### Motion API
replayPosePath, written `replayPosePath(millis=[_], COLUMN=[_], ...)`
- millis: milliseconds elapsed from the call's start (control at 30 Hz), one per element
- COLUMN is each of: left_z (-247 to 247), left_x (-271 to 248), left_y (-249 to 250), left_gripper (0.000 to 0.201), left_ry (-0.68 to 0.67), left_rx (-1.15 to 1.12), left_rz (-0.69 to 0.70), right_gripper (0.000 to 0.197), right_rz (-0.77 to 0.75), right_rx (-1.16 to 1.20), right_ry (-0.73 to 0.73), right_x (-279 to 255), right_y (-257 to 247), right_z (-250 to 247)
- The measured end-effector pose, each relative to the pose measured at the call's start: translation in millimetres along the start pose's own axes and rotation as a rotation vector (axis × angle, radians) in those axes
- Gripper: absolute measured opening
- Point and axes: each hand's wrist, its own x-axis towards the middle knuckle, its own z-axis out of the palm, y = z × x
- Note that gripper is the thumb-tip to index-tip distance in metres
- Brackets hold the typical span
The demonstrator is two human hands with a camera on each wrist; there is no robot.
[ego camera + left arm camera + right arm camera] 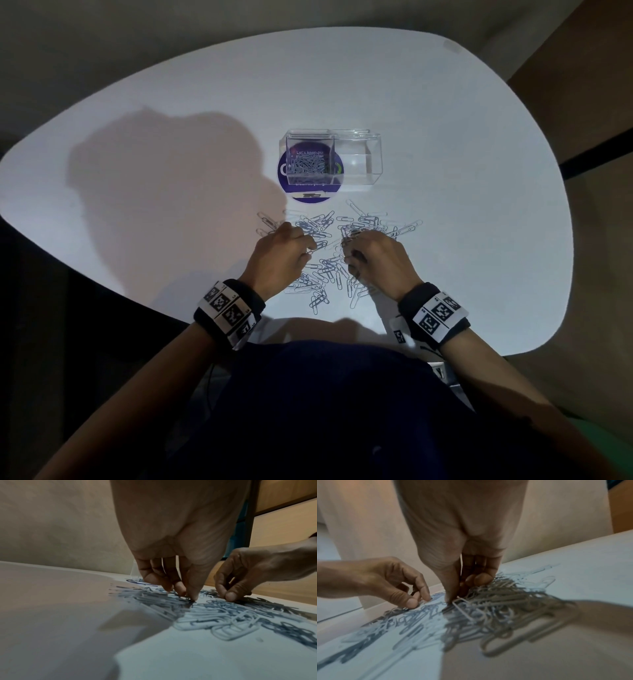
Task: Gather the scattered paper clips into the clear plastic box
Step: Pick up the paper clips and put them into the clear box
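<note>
Many silver paper clips (320, 224) lie scattered on the white table (462, 171) in front of me. The clear plastic box (287, 161) stands behind them with a heap of clips inside, and its lid (359, 161) is swung open to the right. My left hand (310, 249) is down in the left part of the pile; in the left wrist view its thumb and fingers (186, 597) pinch clips on the table. My right hand (347, 245) is at the right part; its thumb and fingers (455, 596) pinch clips, one clip (464, 608) tilting up.
A round purple sticker (308, 195) lies under the box. The table's near edge (164, 308) runs just under my wrists. Bare tabletop stretches left, right and behind the box. A wooden shelf (283, 520) stands beyond the table.
</note>
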Motion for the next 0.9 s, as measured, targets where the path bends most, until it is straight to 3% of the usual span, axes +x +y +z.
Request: replayPosePath(millis=[167,400,600,767,900], left_z=[4.1,8.2,8.5,10.9,11.6], left_x=[-2.2,-1.5,-0.6,-2.4,-0.3], left_y=[3.9,11.3,10.6,12.6,14.3], left_gripper=[0.014,0.036,0.004,0.036,0.012], left_ry=[0.037,0.044,0.098,0.054,0.060], left_rx=[0.013,0.075,0.043,0.070,0.075], left_rz=[0.007,-0.035,-0.033,-0.045,-0.030], right_gripper=[0.006,0.008,0.014,0.007,0.008], right_rz=[-0.099,-0.090,-0.087,-0.033,-0.045], right_rx=[-0.083,-0.126,-0.128,-0.097,-0.085], right_ry=[-0.036,-0.012,0.023,-0.031,-0.055], right_x=[0.5,0.1,-0.8,-2.7,1.1], right_y=[-1.1,-0.4,1.6,1.9,-2.0], right_z=[0.6,3.2,-0.6,-3.6,-6.2])
